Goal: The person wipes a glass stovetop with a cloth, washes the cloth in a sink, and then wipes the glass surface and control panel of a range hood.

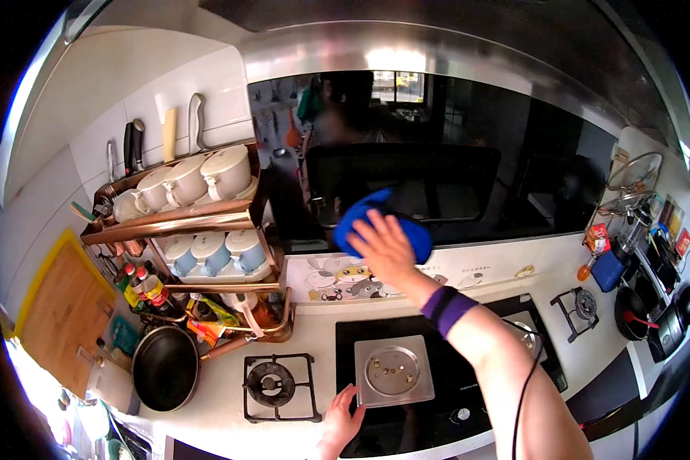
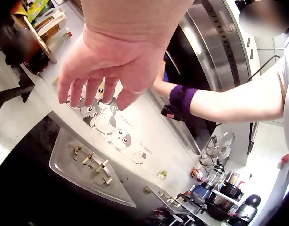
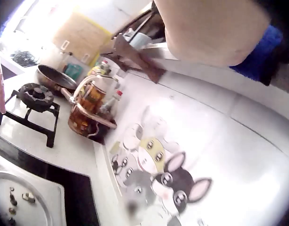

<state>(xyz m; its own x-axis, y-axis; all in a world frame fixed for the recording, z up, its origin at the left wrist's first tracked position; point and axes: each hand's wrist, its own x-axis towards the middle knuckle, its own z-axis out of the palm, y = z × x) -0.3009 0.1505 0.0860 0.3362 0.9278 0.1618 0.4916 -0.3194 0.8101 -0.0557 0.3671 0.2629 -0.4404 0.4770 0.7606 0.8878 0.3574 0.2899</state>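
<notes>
My right hand (image 1: 387, 249) lies flat with fingers spread on a blue cloth (image 1: 418, 239), pressing it against the lower part of the glossy black wall panel (image 1: 284, 207). A purple band (image 1: 448, 309) circles that wrist. In the right wrist view, the blue cloth (image 3: 259, 59) peeks out beside the hand (image 3: 215, 33). Down at the black cooktop (image 1: 448, 383), my left hand (image 1: 343, 420) is held with fingers extended, near the corner of a square steel burner tray (image 1: 422, 353). Nothing is in its grasp; the left wrist view shows the relaxed fingers (image 2: 90, 89) over the counter.
Iron pot supports (image 1: 314, 383) (image 1: 567, 318) stand either side of the cooktop. At left are a frying pan (image 1: 165, 372), a cutting board (image 1: 65, 307) and a copper-coloured rack (image 1: 184, 222) with jars and bottles. Pots (image 1: 669, 330) crowd the right side. Cartoon animal stickers (image 3: 154, 155) decorate the wall.
</notes>
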